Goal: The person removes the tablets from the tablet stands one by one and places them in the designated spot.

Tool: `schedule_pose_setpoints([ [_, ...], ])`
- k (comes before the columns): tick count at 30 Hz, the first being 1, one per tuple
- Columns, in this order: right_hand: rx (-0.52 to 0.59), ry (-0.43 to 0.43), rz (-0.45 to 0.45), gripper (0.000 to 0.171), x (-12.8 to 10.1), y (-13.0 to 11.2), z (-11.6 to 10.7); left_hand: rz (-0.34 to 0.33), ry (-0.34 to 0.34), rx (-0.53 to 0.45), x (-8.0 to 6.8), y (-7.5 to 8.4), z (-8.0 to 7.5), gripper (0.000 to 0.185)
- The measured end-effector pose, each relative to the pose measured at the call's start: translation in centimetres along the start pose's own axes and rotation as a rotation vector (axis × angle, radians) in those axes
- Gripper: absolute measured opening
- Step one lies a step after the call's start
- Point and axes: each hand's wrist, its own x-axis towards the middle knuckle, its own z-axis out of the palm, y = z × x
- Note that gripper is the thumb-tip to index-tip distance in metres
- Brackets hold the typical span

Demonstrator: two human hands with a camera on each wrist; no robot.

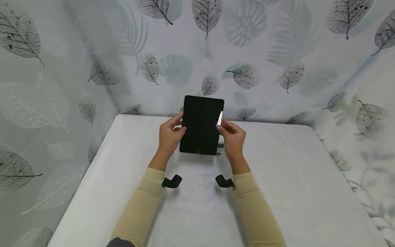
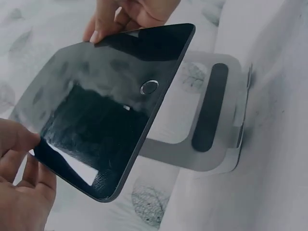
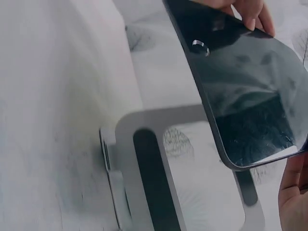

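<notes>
Both hands hold a black tablet (image 1: 201,125) upright, its dark screen and round home button towards me. My left hand (image 1: 170,136) pinches its left edge, thumb on the front and fingers behind. At the right edge my right hand (image 1: 233,138) grips likewise, beside a bright reflection. In the left wrist view, a grey tablet stand (image 2: 224,130) with dark pads is behind and below the tablet (image 2: 96,110). The right wrist view shows the stand's open frame (image 3: 185,113) apart from the tablet's lower edge. From the head, the tablet hides most of the stand.
The stand is on a white-covered table (image 1: 277,178). A leaf-patterned curtain (image 1: 185,44) hangs behind the table and along both sides. Black wrist mounts (image 1: 171,181) stick out inward from the beige sleeves (image 1: 139,206).
</notes>
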Motion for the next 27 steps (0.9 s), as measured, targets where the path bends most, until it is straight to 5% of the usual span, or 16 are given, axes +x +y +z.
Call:
schedule_pose_setpoints([
  [5,-0.025,-0.026,0.02,0.033,-0.2,0.2,1.7,0.026,0.059,-0.051,-0.1,0.0,-1.5,0.055],
  [13,-0.059,-0.056,0.058,0.029,-0.7,0.6,4.9,0.06,0.167,0.008,-0.5,-0.5,-4.1,0.049],
  [27,-0.229,-0.134,0.206,0.035,-2.8,3.7,8.5,-0.167,0.295,0.162,-1.6,-2.4,-8.3,0.048],
])
